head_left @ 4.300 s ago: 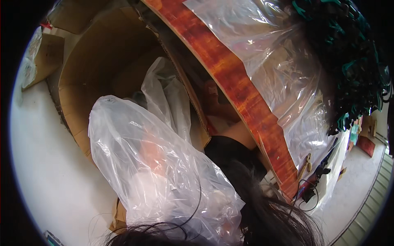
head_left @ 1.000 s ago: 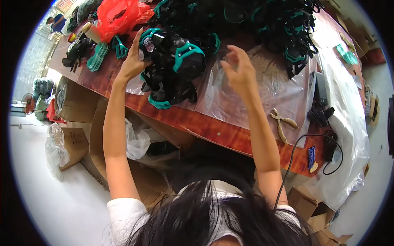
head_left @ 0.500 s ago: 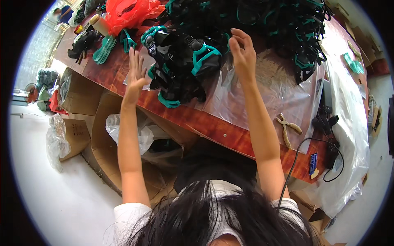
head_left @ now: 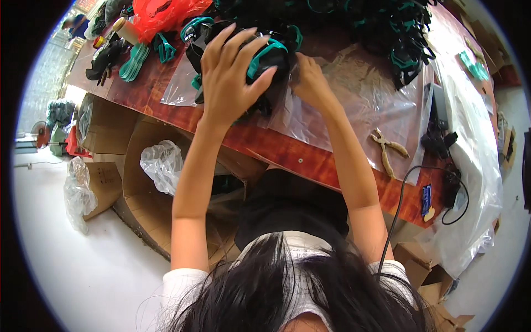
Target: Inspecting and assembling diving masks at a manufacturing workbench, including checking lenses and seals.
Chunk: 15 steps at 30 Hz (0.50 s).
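A pile of black pieces with teal trim [head_left: 271, 58] lies on the table in front of me; their exact kind is unclear. My left hand [head_left: 229, 77] rests over this pile, palm down and fingers spread, hiding part of it. Just right of the pile is my right hand [head_left: 312, 83], its fingers curled in at the edge of a clear plastic sheet [head_left: 365, 105]. Whatever those fingers hold, if anything, is hidden. Under both hands the sheet and pile lie on a red-brown tabletop [head_left: 276, 149].
A larger heap of black and teal pieces [head_left: 406, 55] fills the table's far side. Pliers [head_left: 387, 149] lie at right, near a black cable [head_left: 401, 205]. At far left are a red plastic bag [head_left: 166, 19] and stacked teal pieces [head_left: 134, 62]. An open cardboard box [head_left: 144, 193] stands below the edge.
My left hand has moved right and forward from beside the pile to over it. The right hand has come down and left, its fingers now curled. The view has shifted slightly.
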{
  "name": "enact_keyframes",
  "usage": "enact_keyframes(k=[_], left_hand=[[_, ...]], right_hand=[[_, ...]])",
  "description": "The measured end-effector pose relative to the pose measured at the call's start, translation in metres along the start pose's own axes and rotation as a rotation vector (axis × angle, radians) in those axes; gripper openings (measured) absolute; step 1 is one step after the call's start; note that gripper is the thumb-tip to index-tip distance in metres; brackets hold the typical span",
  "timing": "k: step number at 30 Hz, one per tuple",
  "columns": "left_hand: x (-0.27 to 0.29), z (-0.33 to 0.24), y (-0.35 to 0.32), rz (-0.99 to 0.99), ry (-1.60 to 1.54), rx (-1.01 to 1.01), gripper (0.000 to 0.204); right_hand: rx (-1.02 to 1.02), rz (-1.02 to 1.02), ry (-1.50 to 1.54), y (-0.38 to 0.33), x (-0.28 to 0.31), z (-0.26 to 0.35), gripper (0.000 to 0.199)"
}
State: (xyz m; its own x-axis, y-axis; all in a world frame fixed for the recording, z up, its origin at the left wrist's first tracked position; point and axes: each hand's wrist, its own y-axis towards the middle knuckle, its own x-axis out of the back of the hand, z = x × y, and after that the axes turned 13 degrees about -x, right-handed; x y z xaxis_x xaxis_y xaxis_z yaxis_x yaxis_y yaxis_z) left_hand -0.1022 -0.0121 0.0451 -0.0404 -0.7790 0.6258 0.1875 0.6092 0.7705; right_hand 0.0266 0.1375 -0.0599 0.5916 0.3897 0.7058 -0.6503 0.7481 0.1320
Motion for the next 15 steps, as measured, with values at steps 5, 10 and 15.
enact_keyframes(k=[5,10,15], left_hand=[[-0.016,0.033,0.039,0.427,0.05,-0.13,0.032],[0.002,0.014,0.037,0.244,-0.148,-0.395,0.026],[0.033,-0.025,0.03,-0.129,-0.387,-0.363,0.037]], right_hand=[[0.009,0.033,-0.001,-0.027,-0.018,-0.008,0.082],[0.042,-0.121,0.325,-0.054,0.01,-0.01,0.073],[0.263,-0.31,0.619,-0.086,0.072,-0.007,0.071]])
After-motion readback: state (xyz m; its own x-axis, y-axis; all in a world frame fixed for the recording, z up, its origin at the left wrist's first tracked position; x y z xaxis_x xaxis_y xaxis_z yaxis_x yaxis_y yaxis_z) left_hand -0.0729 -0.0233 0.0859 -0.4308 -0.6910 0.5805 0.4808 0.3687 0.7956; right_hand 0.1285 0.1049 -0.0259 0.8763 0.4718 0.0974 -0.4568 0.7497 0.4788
